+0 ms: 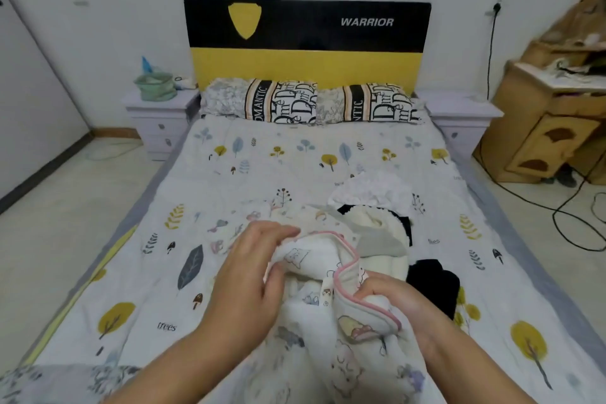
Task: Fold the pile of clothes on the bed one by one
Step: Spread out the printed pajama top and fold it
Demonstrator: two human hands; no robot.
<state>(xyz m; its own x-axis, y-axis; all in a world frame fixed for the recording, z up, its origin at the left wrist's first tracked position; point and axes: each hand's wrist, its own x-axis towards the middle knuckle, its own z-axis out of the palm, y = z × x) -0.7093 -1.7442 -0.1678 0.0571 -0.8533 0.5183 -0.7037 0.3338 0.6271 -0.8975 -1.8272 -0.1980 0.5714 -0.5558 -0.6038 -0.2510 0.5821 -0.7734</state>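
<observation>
Home bedroom: bed [295, 157], pillows [259, 102], nightstands [157, 121].

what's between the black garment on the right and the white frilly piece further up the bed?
In the head view, a cream garment with a grey piece over it lies between the black garment and the white frilly piece, plus more black fabric.

head-worn view, down over bed [295, 154]

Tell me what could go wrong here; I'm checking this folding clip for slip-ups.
The pink-trimmed printed garment is bunched between the left hand and right hand, so it may fold crooked unless spread first. It overlaps the grey piece and cream garment, which may be dragged along.
</observation>
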